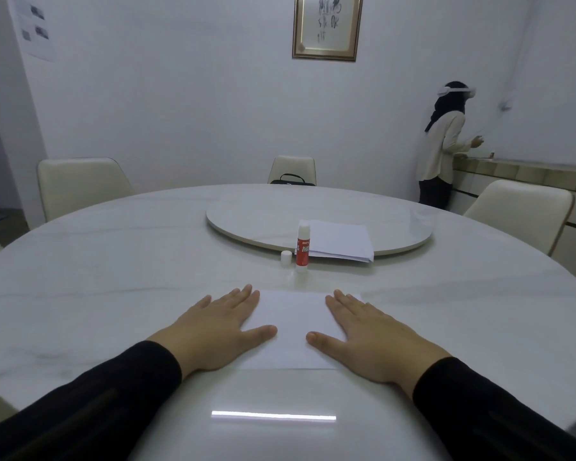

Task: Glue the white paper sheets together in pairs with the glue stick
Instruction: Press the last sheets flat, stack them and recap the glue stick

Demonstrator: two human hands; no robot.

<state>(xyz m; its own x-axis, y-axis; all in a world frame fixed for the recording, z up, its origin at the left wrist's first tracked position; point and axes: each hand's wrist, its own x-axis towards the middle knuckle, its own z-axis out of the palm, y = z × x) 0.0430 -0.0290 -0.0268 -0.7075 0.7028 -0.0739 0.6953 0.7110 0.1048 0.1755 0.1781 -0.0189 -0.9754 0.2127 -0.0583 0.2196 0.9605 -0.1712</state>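
Observation:
A white paper sheet [293, 327] lies flat on the round table near me. My left hand [218, 327] presses flat on its left edge, fingers straight. My right hand [366, 334] presses flat on its right edge in the same way. Beyond the sheet, a red and white glue stick [302, 247] stands upright with its cap off. The white cap [286, 259] stands just left of it. A stack of white paper sheets [341, 242] lies behind the glue stick, on the front rim of the turntable.
A raised round turntable [256, 207] sits in the middle of the white marble table [113, 261]. Cream chairs [80, 184] ring the far side, one with a black bag. A person stands at the back right by a counter.

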